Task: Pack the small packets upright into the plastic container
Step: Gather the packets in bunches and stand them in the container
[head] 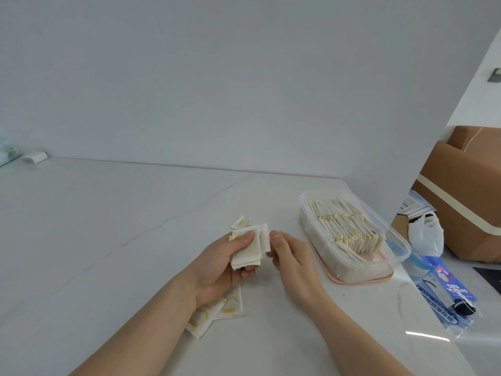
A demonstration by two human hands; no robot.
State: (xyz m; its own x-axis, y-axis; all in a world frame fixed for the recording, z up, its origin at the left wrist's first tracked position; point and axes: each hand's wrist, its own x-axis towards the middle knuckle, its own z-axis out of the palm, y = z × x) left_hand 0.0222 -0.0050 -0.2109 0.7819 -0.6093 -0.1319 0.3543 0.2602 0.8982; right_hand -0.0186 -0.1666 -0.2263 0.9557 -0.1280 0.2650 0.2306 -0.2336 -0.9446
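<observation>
Near the middle of the table (135, 213), I have my left hand (219, 264) curled around a small stack of packets (250, 246), thumb pressed on the top face and fingers tucked beneath, which I judge is to square them up before they go in together. My right hand (291, 263) sits just right of the stack, its fingertips (274, 236) at the stack's right edge; whether they pinch a packet or merely touch it, I cannot tell. To the right stands the plastic container (398, 242), already lined with upright packets in rows, with a gap at its near end. A few loose packets (217, 310) lie flat under my left wrist, and one more (240, 222) just beyond the stack.
</observation>
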